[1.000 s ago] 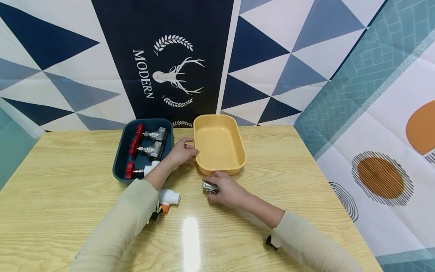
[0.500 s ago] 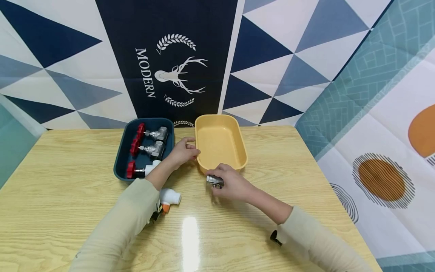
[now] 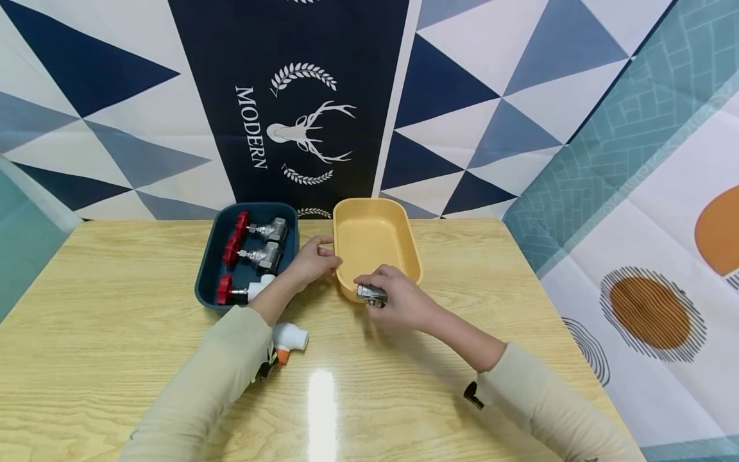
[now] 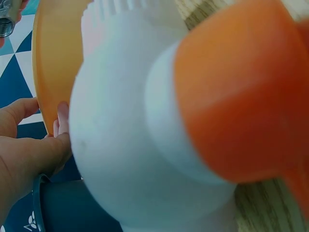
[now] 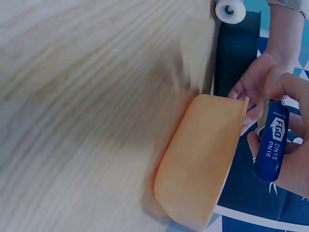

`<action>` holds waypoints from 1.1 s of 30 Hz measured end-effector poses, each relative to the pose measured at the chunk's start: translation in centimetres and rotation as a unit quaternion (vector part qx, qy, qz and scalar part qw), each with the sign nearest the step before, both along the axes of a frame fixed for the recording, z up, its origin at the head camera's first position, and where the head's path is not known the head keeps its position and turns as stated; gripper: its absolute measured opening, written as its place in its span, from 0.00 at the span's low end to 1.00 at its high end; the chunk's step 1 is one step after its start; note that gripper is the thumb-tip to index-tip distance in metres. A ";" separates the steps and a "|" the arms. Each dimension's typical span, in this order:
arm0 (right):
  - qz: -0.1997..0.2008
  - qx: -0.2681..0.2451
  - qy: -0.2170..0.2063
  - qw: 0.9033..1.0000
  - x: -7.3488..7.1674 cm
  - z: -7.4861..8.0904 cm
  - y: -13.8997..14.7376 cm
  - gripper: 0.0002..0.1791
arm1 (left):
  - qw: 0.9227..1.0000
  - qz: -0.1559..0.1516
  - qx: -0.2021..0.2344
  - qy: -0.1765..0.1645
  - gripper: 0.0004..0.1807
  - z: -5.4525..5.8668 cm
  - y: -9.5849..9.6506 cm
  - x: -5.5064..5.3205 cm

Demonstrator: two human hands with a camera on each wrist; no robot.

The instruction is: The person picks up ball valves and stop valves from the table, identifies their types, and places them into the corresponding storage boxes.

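Note:
My right hand grips a silver metal ball valve above the near edge of the yellow plastic bin. In the right wrist view the valve's blue lever handle shows, marked FGO DN15 PN16. The threaded metal end peeks in at the top left of the left wrist view. My left hand holds the left rim of the bin, thumb at the edge. Nothing lies inside the bin. A white plastic ball valve with an orange handle rests on the table beside my left sleeve.
A dark blue bin stands left of the yellow one. Inside it are metal valves with red wheel handles and a white valve, partly behind my left forearm. The wooden table meets a patterned cloth wall at the back.
My right hand has lifted the metal ball valve off the table and carried it forward to the yellow bin's near rim. My left hand stays at the bin's left rim.

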State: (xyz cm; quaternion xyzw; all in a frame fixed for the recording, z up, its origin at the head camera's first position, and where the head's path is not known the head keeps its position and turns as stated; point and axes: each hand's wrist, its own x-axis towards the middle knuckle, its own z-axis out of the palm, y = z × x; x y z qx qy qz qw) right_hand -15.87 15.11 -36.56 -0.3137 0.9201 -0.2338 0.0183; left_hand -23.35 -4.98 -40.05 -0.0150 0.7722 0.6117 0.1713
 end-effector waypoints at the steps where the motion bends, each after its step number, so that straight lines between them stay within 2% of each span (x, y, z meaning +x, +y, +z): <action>1: 0.000 0.000 0.002 1.000 -0.1 0.1 0.0 0.25 | 1.000 0.001 0.001 -0.002 0.32 0.0 0.0 0.0; 8: 0.009 0.001 0.006 1.000 -0.8 0.8 0.2 0.25 | 1.000 0.003 -0.002 -0.003 0.32 0.2 -0.1 0.0; 15: -0.001 -0.014 -0.014 1.000 -2.1 1.2 0.3 0.25 | 1.000 0.004 0.000 0.004 0.31 0.0 0.0 0.0; 23: 0.012 -0.022 -0.030 0.999 -3.7 1.5 0.8 0.25 | 1.000 0.005 0.000 0.008 0.31 -0.3 0.2 0.1; 33: 0.019 -0.014 -0.052 0.998 -5.1 1.7 0.9 0.25 | 1.000 0.017 -0.006 -0.007 0.30 -0.1 0.2 0.0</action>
